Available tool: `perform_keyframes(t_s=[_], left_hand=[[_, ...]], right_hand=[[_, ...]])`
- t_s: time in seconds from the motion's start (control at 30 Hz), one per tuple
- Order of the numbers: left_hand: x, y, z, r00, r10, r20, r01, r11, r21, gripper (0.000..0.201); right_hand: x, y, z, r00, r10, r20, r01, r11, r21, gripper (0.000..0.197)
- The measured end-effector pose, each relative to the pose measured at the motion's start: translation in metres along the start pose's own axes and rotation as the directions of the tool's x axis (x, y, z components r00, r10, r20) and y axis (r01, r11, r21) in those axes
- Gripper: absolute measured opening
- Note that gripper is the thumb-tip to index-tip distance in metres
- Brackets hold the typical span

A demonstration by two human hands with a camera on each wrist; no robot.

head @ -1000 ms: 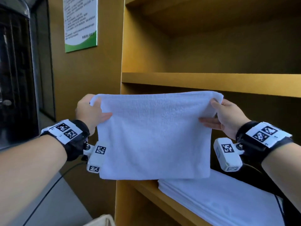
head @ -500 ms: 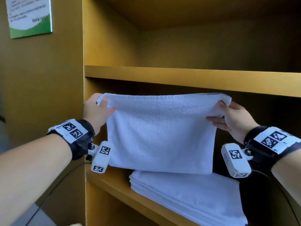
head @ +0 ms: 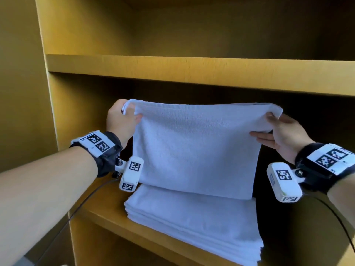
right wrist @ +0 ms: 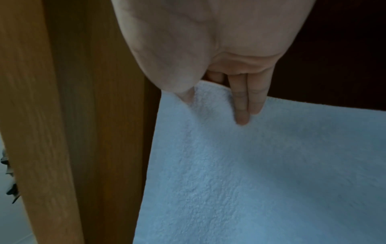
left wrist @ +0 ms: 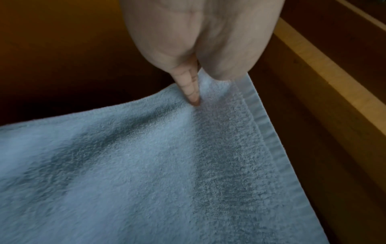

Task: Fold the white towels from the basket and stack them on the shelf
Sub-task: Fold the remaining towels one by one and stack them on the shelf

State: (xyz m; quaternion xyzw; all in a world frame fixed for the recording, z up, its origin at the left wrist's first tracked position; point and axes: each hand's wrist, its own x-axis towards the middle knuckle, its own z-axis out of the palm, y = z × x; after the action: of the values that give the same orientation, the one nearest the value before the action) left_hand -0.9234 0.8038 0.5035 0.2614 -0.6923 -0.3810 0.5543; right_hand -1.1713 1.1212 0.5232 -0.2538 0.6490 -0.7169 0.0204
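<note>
Head view shows me holding a folded white terry-cloth towel up by its two top corners, in front of the opening of the yellow wooden shelf unit. My left hand pinches the left corner between thumb and curled fingers; my right hand pinches the right corner, thumb in front and fingers behind. The towel hangs flat, its long axis running left to right, its top edge level and its bottom edge just above the stack of folded white towels on the lower shelf board.

I judge it light, soft and limp: it sags wherever it is unsupported, so the corners are the right hold to keep it spread. Its nap gives good grip, so slipping seems unlikely. Nothing about it is fragile.
</note>
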Motion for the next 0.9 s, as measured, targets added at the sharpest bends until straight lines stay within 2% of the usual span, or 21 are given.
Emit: perform_keyframes(t_s=[0.1, 0.23, 0.37, 0.5, 0.6, 0.67, 0.8, 0.9], left_hand=[[-0.007, 0.002, 0.007, 0.999, -0.042, 0.021, 0.044, 0.995, -0.092, 0.027], [-0.016, -0.006, 0.008, 1.000, -0.025, 0.004, 0.025, 0.999, 0.027, 0.031], [-0.027, -0.014, -0.001, 0.999, -0.037, -0.001, 0.037, 0.997, 0.060, 0.034], [-0.041, -0.016, -0.012, 0.996, -0.090, 0.020, 0.092, 0.990, -0.110, 0.010], [-0.052, -0.019, -0.018, 0.991, -0.132, 0.019, 0.133, 0.982, -0.135, 0.012], [-0.055, -0.024, -0.023, 0.989, -0.148, 0.014, 0.149, 0.983, -0.106, 0.016], [-0.061, -0.046, -0.036, 0.999, -0.023, 0.027, 0.020, 0.995, 0.097, 0.023], [-0.072, -0.059, -0.042, 0.999, -0.036, 0.030, 0.034, 0.998, 0.055, 0.019]], right_hand=[[-0.001, 0.006, -0.009, 1.000, 0.003, -0.002, -0.003, 1.000, -0.011, 0.033], [-0.011, 0.016, -0.013, 1.000, 0.013, -0.009, -0.014, 1.000, -0.028, 0.031], [-0.023, 0.021, -0.016, 1.000, -0.005, -0.002, 0.005, 0.999, -0.043, 0.023], [-0.036, 0.027, -0.020, 1.000, -0.016, 0.027, 0.018, 0.996, -0.086, 0.022], [-0.048, 0.030, -0.021, 0.999, -0.029, 0.031, 0.032, 0.993, -0.114, 0.019], [-0.058, 0.031, -0.022, 0.999, -0.041, 0.021, 0.044, 0.985, -0.166, 0.019], [-0.077, 0.036, -0.024, 0.996, -0.090, -0.005, 0.082, 0.931, -0.356, 0.025], [-0.091, 0.045, -0.031, 0.991, -0.137, -0.003, 0.119, 0.870, -0.478, 0.026]])
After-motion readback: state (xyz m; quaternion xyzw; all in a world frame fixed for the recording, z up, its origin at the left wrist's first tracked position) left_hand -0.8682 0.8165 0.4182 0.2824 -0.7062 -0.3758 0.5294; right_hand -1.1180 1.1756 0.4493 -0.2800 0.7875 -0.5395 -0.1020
